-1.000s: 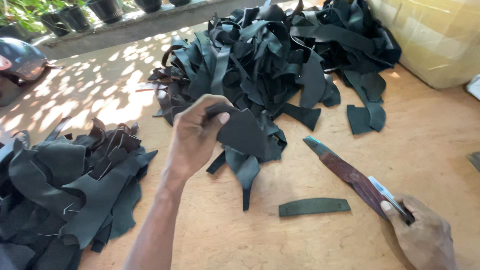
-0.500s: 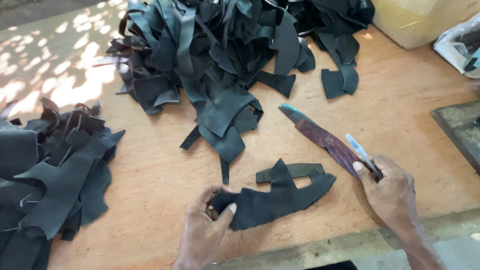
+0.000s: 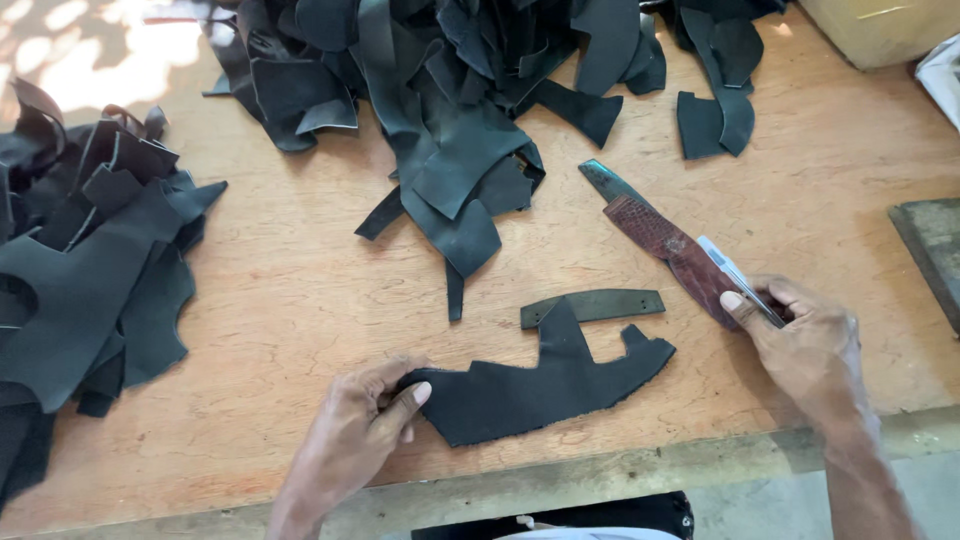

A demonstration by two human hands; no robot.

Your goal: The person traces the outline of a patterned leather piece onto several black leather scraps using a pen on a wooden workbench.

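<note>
My left hand [image 3: 352,438] pinches the left end of a flat black leather offcut [image 3: 540,385] lying on the wooden table [image 3: 300,300] near its front edge. My right hand [image 3: 805,345] grips the handle end of a long knife [image 3: 660,235] with a reddish wrapped grip; its blade points up and left, resting on the table. A narrow dark leather strip [image 3: 592,305] lies just above the offcut, between both hands.
A big heap of black leather scraps [image 3: 450,90] fills the far middle of the table. A second pile [image 3: 85,260] lies at the left. A dark slab [image 3: 930,255] sits at the right edge, a pale box [image 3: 880,25] at the far right corner.
My left hand has pulled one leather piece from the heap down to the front edge and laid it flat. The view has tilted down. My right hand still holds the knife.
</note>
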